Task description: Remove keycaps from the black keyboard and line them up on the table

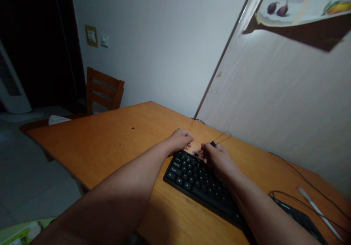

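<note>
A black keyboard [200,186] lies at a slant on the wooden table, partly covered by my right forearm. Over its far edge, my right hand [218,157] is closed on a wire keycap puller [213,143], whose black middle part and thin wire loop stick out beyond the fingers. Just left of those fingertips, a small dark piece [196,153] shows by the keyboard's back edge; whether the puller touches it I cannot tell. My left hand [181,139] rests at the keyboard's far left corner, fingers curled, and anything inside them is hidden.
The table [109,142] meets the wall at the back. A tiny black piece [133,128] lies left of my hands. To the right are a black cable [296,172], a pale thin stick [318,208] and another dark flat object [301,219]. A wooden chair [104,89] stands beyond.
</note>
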`<action>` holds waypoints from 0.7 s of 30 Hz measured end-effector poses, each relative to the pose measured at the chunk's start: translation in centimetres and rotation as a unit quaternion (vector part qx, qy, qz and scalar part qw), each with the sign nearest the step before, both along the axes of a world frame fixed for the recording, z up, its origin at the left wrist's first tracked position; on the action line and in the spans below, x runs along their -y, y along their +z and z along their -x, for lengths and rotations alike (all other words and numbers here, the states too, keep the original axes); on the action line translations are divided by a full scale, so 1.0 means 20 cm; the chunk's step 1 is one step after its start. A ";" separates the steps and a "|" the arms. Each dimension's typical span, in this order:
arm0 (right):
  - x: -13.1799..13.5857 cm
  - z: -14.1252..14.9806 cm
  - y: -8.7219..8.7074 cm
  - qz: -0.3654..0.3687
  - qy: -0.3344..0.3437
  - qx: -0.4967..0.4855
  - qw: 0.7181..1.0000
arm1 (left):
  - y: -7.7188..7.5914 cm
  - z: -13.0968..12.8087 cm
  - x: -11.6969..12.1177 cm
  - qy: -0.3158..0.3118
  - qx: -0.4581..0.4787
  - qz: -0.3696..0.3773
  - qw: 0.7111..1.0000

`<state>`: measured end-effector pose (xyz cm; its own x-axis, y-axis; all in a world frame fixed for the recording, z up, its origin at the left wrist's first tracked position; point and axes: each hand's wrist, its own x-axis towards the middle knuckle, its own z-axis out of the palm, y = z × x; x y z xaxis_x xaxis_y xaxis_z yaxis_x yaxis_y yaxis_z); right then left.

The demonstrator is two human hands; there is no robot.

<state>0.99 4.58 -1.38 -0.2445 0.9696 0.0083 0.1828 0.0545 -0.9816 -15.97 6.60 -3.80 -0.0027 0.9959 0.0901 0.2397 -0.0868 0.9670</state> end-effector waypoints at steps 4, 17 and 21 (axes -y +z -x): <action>-0.01 0.00 0.00 -0.016 -0.029 -0.039 0.999 | 0.02 -0.01 0.02 -0.067 0.026 0.009 0.997; 0.00 0.01 0.02 -0.010 -0.035 -0.130 0.991 | 0.07 -0.02 0.08 -0.130 0.058 -0.005 0.990; -0.01 0.00 0.02 -0.032 -0.039 -0.143 0.989 | 0.06 -0.02 0.07 -0.113 0.086 0.005 0.990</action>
